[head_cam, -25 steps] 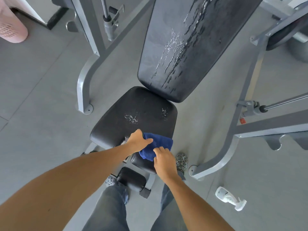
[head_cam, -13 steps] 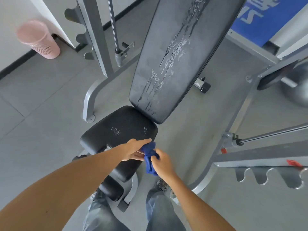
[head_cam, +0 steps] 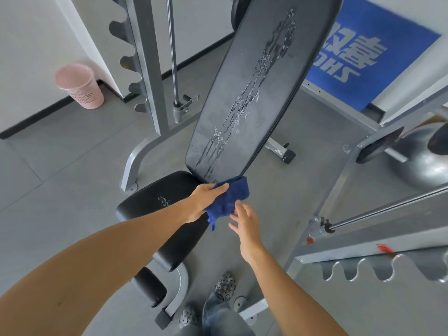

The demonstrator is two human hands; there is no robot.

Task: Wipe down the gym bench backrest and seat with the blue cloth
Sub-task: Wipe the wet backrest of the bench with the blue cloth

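Note:
The black inclined backrest (head_cam: 261,76) rises from the centre toward the top, streaked down its middle with wet foamy runs. Below it lies the black seat (head_cam: 155,197), with a small patch of droplets. My left hand (head_cam: 206,200) grips the folded blue cloth (head_cam: 230,198) just under the backrest's lower edge, over the seat's far right corner. My right hand (head_cam: 244,221) hovers just right of and below the cloth, fingers spread and empty, fingertips close to the fabric.
Grey rack uprights (head_cam: 148,69) with notched hooks stand left of the bench, and a rack frame with a bar (head_cam: 388,212) is on the right. A pink bin (head_cam: 80,86) sits at the far left wall. A silver ball (head_cam: 426,163) and a blue mat (head_cam: 363,52) lie at the right.
My head has tilted up, so more backrest shows. My right hand has let go of the cloth and opened; my left hand has carried the cloth up to the backrest's lower edge.

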